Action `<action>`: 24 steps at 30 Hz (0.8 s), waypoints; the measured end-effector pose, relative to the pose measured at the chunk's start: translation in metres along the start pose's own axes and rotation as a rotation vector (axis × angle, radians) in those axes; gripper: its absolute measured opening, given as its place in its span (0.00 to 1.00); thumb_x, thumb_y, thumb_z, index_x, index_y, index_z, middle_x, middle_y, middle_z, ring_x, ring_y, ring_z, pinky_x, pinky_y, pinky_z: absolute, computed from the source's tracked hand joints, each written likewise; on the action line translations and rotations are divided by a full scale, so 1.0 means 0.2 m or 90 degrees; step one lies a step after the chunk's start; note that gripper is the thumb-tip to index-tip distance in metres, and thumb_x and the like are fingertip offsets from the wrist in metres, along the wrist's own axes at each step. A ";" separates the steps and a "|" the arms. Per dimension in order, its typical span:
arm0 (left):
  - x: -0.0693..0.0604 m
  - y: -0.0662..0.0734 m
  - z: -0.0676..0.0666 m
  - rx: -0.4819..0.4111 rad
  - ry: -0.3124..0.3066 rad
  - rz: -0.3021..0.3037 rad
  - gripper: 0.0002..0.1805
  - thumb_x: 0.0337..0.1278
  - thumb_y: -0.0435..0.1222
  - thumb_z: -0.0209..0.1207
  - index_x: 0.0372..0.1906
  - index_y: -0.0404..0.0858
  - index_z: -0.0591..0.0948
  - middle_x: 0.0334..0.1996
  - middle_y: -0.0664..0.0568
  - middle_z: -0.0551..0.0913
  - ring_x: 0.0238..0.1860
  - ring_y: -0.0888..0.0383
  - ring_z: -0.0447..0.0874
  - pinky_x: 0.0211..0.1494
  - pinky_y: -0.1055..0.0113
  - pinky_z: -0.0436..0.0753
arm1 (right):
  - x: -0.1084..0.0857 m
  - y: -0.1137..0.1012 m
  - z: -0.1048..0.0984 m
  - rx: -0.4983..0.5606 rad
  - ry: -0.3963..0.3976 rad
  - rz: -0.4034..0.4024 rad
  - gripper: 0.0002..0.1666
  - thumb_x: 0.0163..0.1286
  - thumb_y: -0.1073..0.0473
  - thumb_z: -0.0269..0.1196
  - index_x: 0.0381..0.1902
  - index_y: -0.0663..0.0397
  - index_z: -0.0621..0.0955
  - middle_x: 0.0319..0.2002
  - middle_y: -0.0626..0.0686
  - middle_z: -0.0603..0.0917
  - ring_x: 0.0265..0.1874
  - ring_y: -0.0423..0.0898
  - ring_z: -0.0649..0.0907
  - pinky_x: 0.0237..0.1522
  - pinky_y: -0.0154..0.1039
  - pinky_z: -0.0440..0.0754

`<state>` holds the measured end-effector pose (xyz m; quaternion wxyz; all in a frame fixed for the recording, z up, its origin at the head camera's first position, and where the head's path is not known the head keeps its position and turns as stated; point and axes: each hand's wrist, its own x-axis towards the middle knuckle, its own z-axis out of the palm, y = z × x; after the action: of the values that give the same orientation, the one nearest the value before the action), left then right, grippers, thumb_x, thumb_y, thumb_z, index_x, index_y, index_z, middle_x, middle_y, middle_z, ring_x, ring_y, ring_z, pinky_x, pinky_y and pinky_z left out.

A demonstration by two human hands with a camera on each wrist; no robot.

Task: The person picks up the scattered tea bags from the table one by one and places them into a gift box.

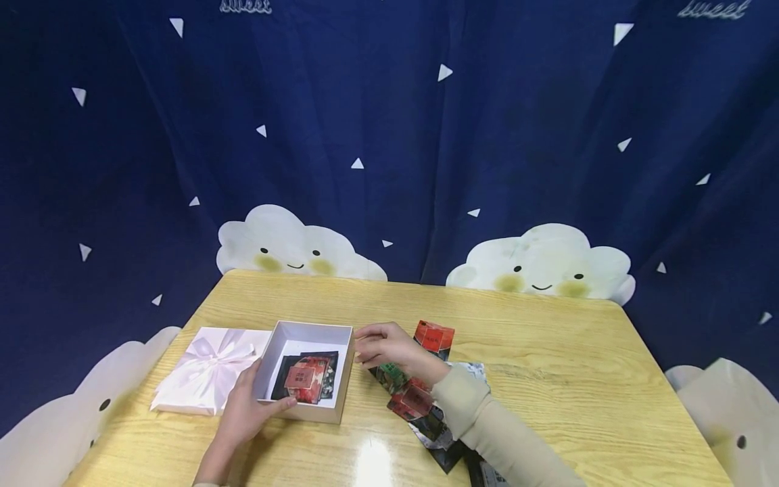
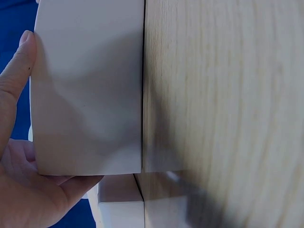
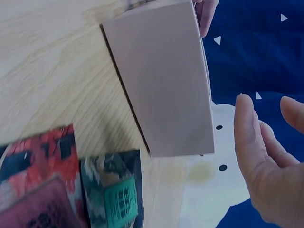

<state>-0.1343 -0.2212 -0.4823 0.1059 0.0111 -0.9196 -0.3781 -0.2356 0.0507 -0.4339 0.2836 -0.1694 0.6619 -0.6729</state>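
Observation:
An uncovered box with a white inside holds several flat packets, a red one on top of dark ones. My left hand grips the box's near left corner, thumb at the front rim and fingers along the left side; the left wrist view shows this hand around the box wall. Just off the box's right rim is my right hand, holding nothing. Its fingers are loosely bent and apart in the right wrist view, where the hand is beside the box.
Left of the box lies a pale lid with a ribbon bow. Under and around my right forearm are loose packets: a red one, a green one and several more. The wooden table meets a dark blue curtain behind.

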 end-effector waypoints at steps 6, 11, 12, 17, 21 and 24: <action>0.00 0.00 0.00 -0.003 0.001 -0.003 0.57 0.30 0.46 0.74 0.62 0.20 0.56 0.54 0.23 0.63 0.54 0.29 0.65 0.53 0.39 0.67 | -0.04 0.00 -0.06 -0.024 0.006 0.001 0.23 0.62 0.66 0.59 0.54 0.71 0.71 0.34 0.54 0.82 0.36 0.54 0.83 0.36 0.44 0.82; 0.00 0.00 0.00 0.001 0.002 0.000 0.56 0.30 0.46 0.73 0.62 0.20 0.56 0.54 0.24 0.64 0.54 0.29 0.65 0.53 0.39 0.68 | -0.08 -0.01 -0.11 -0.045 0.007 -0.011 0.24 0.63 0.64 0.59 0.55 0.71 0.70 0.36 0.57 0.81 0.37 0.56 0.83 0.38 0.47 0.82; 0.00 0.00 0.00 0.002 0.002 0.000 0.56 0.30 0.46 0.73 0.62 0.20 0.56 0.54 0.24 0.64 0.54 0.29 0.65 0.53 0.39 0.68 | -0.09 -0.01 -0.12 -0.048 0.008 -0.014 0.25 0.62 0.64 0.59 0.55 0.72 0.70 0.36 0.58 0.81 0.37 0.56 0.83 0.38 0.48 0.82; 0.00 0.00 0.00 0.001 0.004 0.000 0.56 0.30 0.46 0.73 0.62 0.20 0.56 0.54 0.23 0.64 0.54 0.29 0.65 0.53 0.39 0.68 | -0.12 -0.01 -0.18 -0.057 0.022 -0.012 0.27 0.62 0.63 0.60 0.56 0.74 0.68 0.36 0.58 0.81 0.32 0.49 0.84 0.37 0.47 0.82; 0.00 0.00 0.00 0.001 0.004 0.003 0.56 0.30 0.46 0.73 0.62 0.19 0.56 0.54 0.23 0.64 0.53 0.29 0.65 0.53 0.39 0.68 | -0.16 -0.01 -0.22 -0.061 0.036 -0.008 0.29 0.61 0.62 0.61 0.56 0.73 0.68 0.36 0.55 0.81 0.30 0.46 0.83 0.37 0.48 0.82; 0.00 0.00 0.00 -0.001 0.005 0.004 0.56 0.30 0.45 0.73 0.62 0.19 0.57 0.54 0.23 0.64 0.54 0.29 0.65 0.53 0.39 0.68 | -0.18 -0.02 -0.26 -0.066 0.043 -0.013 0.29 0.61 0.62 0.62 0.56 0.71 0.69 0.35 0.55 0.81 0.31 0.49 0.84 0.39 0.54 0.80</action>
<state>-0.1342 -0.2213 -0.4833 0.1109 0.0101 -0.9188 -0.3788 -0.2386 0.1143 -0.4289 0.2454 -0.1677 0.7032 -0.6459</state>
